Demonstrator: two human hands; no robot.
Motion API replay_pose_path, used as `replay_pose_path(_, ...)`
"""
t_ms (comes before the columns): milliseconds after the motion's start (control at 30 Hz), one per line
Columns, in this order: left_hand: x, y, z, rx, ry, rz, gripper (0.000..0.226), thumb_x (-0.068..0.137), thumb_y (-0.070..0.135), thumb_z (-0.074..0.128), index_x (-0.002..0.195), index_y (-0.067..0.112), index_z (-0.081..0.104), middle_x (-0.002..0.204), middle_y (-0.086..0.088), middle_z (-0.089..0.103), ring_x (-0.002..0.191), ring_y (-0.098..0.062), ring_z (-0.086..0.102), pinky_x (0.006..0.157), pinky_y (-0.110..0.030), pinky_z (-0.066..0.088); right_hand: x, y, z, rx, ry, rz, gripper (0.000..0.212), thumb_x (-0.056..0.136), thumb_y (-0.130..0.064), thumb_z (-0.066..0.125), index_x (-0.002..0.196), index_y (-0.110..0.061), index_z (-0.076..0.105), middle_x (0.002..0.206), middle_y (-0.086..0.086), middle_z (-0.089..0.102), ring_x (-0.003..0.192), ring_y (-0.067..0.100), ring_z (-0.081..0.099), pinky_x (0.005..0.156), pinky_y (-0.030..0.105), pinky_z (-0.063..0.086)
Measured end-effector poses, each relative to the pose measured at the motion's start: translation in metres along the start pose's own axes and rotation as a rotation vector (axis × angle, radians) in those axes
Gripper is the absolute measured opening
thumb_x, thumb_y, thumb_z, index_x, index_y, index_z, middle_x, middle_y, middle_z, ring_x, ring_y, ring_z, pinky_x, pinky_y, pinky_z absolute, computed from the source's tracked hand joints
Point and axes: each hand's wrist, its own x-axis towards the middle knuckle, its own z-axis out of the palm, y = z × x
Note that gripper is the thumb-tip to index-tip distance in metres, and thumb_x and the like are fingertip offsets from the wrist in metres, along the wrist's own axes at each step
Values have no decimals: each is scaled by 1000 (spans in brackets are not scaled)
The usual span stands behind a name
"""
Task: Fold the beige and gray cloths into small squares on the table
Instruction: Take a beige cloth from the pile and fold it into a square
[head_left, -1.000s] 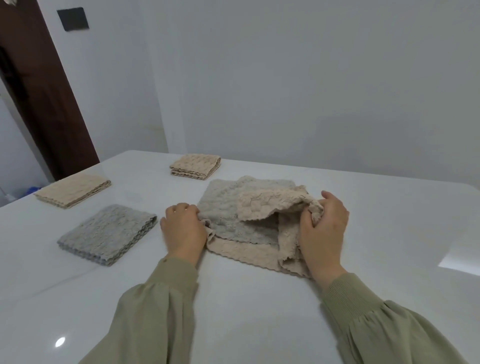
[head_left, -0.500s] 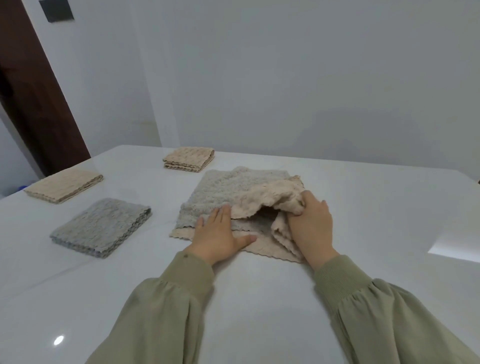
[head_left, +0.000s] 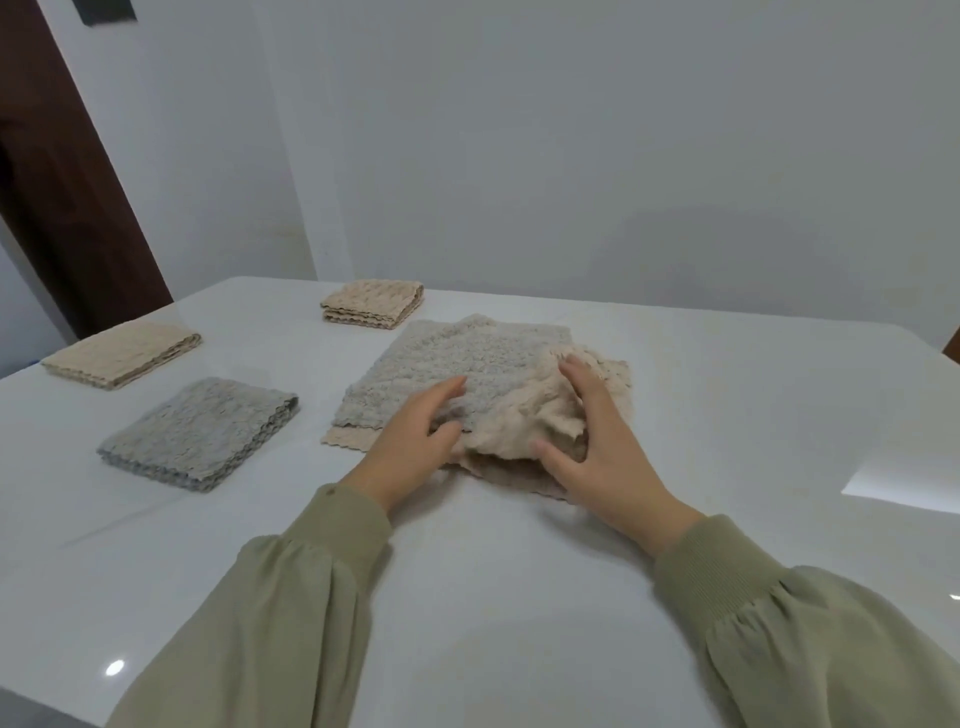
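A gray cloth (head_left: 457, 358) lies spread on top of a beige cloth (head_left: 524, 421) in the middle of the white table (head_left: 519, 597). The beige cloth is bunched up at its near right part. My left hand (head_left: 415, 441) lies on the near edge of the gray cloth with fingers stretched forward. My right hand (head_left: 597, 447) rests on the bunched beige cloth, fingers spread, thumb under a fold; no firm grip shows.
Three folded cloths lie to the left: a gray one (head_left: 200, 434) nearest, a beige one (head_left: 122, 353) at the far left, another beige one (head_left: 371, 304) at the back. A wall stands behind the table, a dark door frame (head_left: 62, 171) at left.
My right hand has let the bunched beige fold go and spread its fingers over it. My left hand slid forward onto the gray cloth.
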Motion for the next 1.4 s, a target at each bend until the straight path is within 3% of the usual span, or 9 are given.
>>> replay_pose_path(167, -3, 22, 22, -101, -31, 32, 42, 93, 16, 56, 132, 29, 52, 122, 20, 54, 110, 13, 47, 89, -2, 36, 4, 7, 2, -110, -44, 30, 64, 90, -50, 48, 147, -27, 28, 156, -11, 20, 142, 2, 16, 117, 29, 16)
replay_pose_path(333, 3, 22, 32, 150, 30, 53, 42, 81, 19, 72, 122, 23, 62, 111, 9, 59, 105, -6, 51, 93, -21, 39, 11, 20, 8, -368, -65, 175, 67, 87, -38, 58, 145, -23, 27, 154, -2, 25, 143, 15, 20, 117, 48, 8)
replay_pose_path(500, 5, 20, 33, 246, 199, 46, 2, 85, 21, 66, 84, 20, 67, 84, 5, 62, 82, -15, 56, 73, -30, 45, 13, 16, 1, -255, 270, 195, 10, 91, -22, 52, 94, -13, 55, 89, -4, 59, 89, 8, 54, 96, 52, 38)
replay_pose_path(600, 6, 20, 27, 25, 353, 1, 9, 89, 17, 60, 80, 16, 60, 75, 0, 62, 74, -18, 57, 66, -32, 45, 8, 4, 0, -68, 466, 12, 8, 95, -23, 46, 93, -18, 51, 89, -20, 53, 90, -8, 49, 101, 54, 37)
replay_pose_path(733, 6, 21, 6, -361, 412, -91, 19, 89, 4, 54, 79, 19, 60, 81, -1, 66, 75, -17, 61, 69, -34, 50, 7, 5, 2, 12, 480, -24, 28, 91, -37, 33, 111, -24, 49, 112, -11, 54, 113, 13, 50, 103, 45, 39)
replay_pose_path(867, -12, 23, -4, 38, 189, 162, 19, 77, 6, 47, 72, 16, 62, 110, 6, 67, 109, -7, 55, 94, -23, 42, 10, 17, -4, -30, 377, 93, 56, 90, -45, 34, 138, -17, 38, 134, -8, 41, 130, 10, 32, 111, 34, 28)
replay_pose_path(967, -24, 28, 10, 140, -113, 149, 27, 79, 25, 46, 70, 7, 64, 84, -4, 70, 84, -16, 62, 80, -31, 47, 14, 21, -2, -163, 206, 197, 61, 88, -52, 39, 141, -22, 37, 138, -3, 46, 132, 15, 35, 115, 49, 18)
replay_pose_path(1133, -20, 31, 20, 90, 150, 70, 36, 94, 30, 54, 69, 6, 66, 63, -1, 63, 62, -16, 54, 64, -34, 44, 17, 25, 0, -524, -67, 241, 11, 87, -35, 56, 82, -26, 59, 93, -6, 54, 104, 23, 49, 105, 54, 24)
replay_pose_path(1400, -10, 15, 20, 285, 119, -55, 19, 85, 35, 66, 77, 18, 70, 76, 5, 63, 81, -18, 55, 71, -32, 44, 10, 7, -8, -102, 383, 128, 35, 79, -19, 40, 47, -19, 28, 41, -6, 31, 44, 13, 28, 79, 31, 40)
